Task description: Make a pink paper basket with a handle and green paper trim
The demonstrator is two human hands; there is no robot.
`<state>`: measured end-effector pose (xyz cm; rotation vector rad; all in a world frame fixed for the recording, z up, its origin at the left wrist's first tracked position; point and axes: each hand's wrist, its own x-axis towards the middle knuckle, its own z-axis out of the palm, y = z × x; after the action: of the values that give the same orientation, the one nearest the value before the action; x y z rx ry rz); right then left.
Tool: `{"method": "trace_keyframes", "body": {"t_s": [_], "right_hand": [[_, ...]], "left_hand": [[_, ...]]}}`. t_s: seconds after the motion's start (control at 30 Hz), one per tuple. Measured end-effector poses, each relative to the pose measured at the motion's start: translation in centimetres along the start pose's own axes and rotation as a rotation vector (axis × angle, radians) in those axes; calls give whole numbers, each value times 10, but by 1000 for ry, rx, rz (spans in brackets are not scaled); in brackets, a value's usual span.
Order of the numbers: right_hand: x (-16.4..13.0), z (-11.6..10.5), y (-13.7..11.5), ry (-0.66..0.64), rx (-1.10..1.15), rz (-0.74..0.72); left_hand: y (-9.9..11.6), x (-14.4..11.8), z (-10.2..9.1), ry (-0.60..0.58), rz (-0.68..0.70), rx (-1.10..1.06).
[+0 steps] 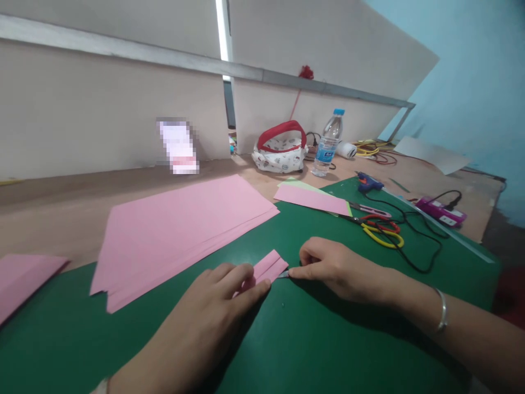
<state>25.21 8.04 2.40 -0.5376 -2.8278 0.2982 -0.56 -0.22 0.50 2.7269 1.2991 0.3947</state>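
The person's left hand (211,303) grips a small folded pink paper strip (271,265) between thumb and fingers, just above the green mat (315,350); the right hand (338,269) has its fingers curled and its thumb on a narrow grey sliver (284,274) at the strip's near right corner, though whether the fingers pinch that sliver from below cannot be told, nor whether it is a blade or a tool tip. Done well, this step would probably want the layers squared and held firmly by the left hand, with light, even pressure from the right and the left thumb clear of the sliver's point. The mat lies over a brown tabletop (74,224), partly covered by a stack of pink sheets (184,235). To the right are red-and-yellow-handled scissors (384,236), a blue glue gun (369,181) and a purple power strip (441,212). Behind stand a white pouch with a red strap (281,153) and a water bottle (327,146), against pale panels (123,109), with a light-blue wall (488,82) at the far right.
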Motion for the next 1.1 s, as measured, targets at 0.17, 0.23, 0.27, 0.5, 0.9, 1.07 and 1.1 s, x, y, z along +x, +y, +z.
{"method": "trace_keyframes", "body": {"t_s": [0.17,0.23,0.27,0.5,0.9,1.07,1.1], "right_hand": [[4,4,-1,37,16,-28],[4,3,-1,37,21,-31],[4,3,-2,30,18,-29],[3,4,-8,23,-108,-24],[-3,8,-12,4,-76,59],[-1,7,-13,-7,-80,12],[0,7,-14,-9,-82,20]], "left_hand": [[-1,-1,1,2,-2,-2],[0,-2,1,11,-6,4],[0,-2,1,14,-6,8],[2,1,-1,25,0,20],[2,-2,3,-25,-52,-11],[5,0,-1,-54,-79,-27],[5,1,-1,-60,-88,-32]]}}
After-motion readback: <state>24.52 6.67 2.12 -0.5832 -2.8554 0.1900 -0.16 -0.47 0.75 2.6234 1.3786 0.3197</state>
